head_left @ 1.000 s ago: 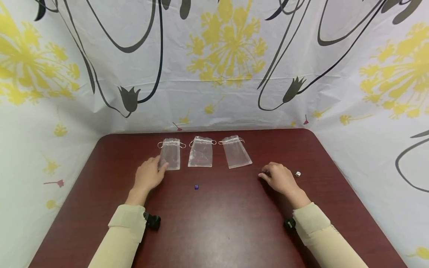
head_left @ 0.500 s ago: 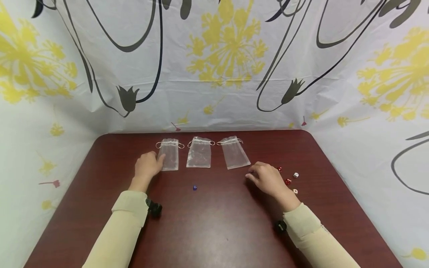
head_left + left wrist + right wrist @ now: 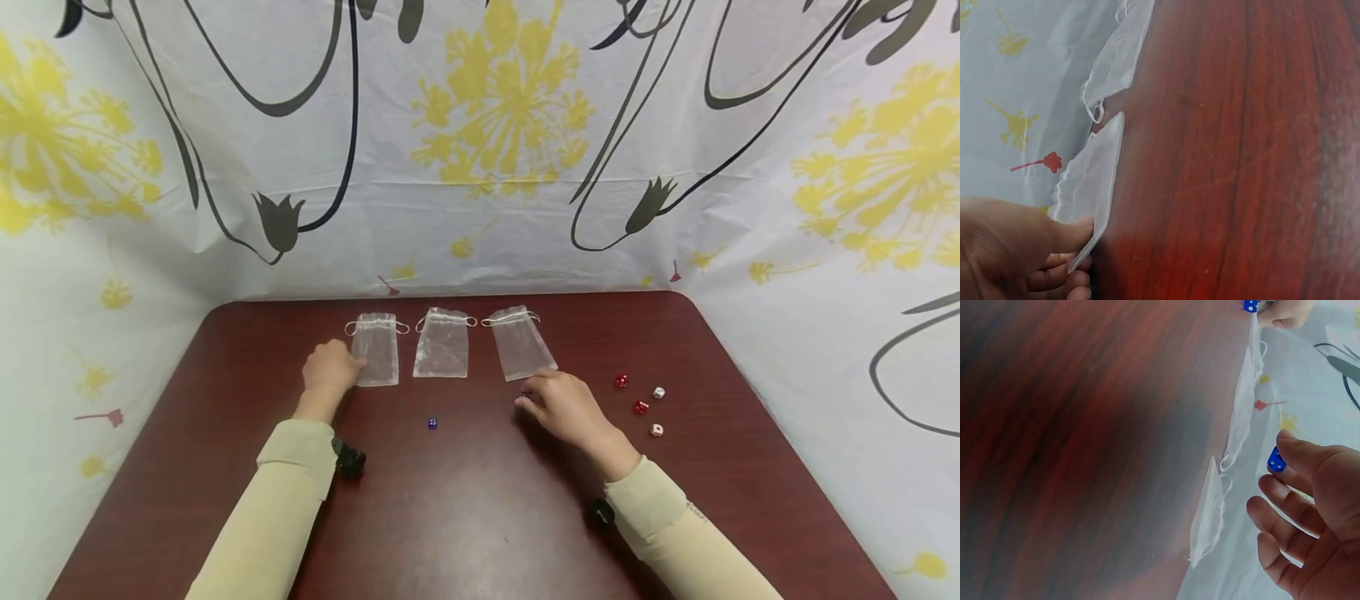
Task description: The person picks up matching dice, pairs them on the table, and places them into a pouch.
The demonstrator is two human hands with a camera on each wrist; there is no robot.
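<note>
From my station I record the left hand point(image 3: 327, 377) pinching the leftmost drawstring pouch point(image 3: 377, 354) by its edge on the surface point(image 3: 457, 508), presumably steadying it, and the right hand point(image 3: 566, 410), near the rightmost pouch point(image 3: 521, 346), holding a blue die point(image 3: 1277, 460) between thumb and finger, apparently for precision.
</note>
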